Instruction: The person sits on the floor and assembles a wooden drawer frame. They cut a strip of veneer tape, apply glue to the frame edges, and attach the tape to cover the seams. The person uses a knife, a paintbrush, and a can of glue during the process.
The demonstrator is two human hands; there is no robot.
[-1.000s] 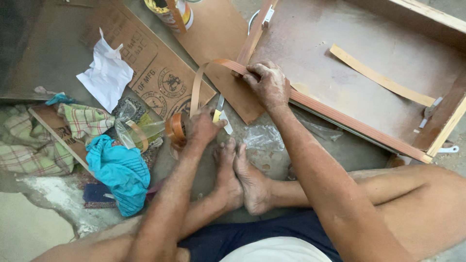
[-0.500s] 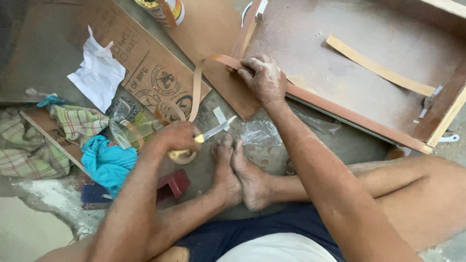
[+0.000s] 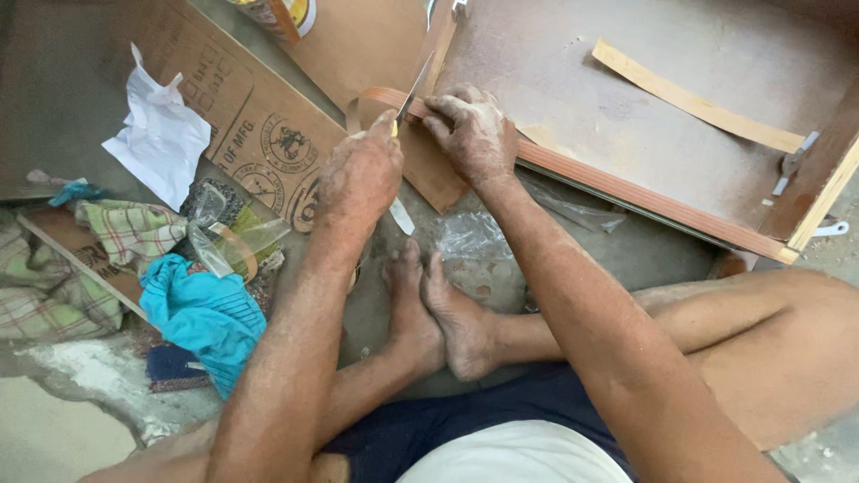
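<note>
My left hand (image 3: 358,174) is closed around a thin metal blade (image 3: 414,89). The blade's tip points up against the near corner of a large wooden board (image 3: 626,107). My right hand (image 3: 470,134) presses down on a brown edge strip (image 3: 617,183) that runs along the board's front edge. The loose end of the strip (image 3: 362,103) curls off to the left of the corner, just above my left hand. The two hands are almost touching. My bare feet (image 3: 438,313) rest on the floor below them.
A second loose tan strip (image 3: 698,103) lies on the board. Left of it are a stamped brown sheet (image 3: 259,125), crumpled white paper (image 3: 161,139), checked cloth (image 3: 125,233), blue cloth (image 3: 201,313) and a clear plastic bag (image 3: 474,237). A can (image 3: 277,13) stands at the top.
My left hand has risen from the floor near my feet to the board's corner, carrying the blade with it. My right hand has stayed on the edge strip.
</note>
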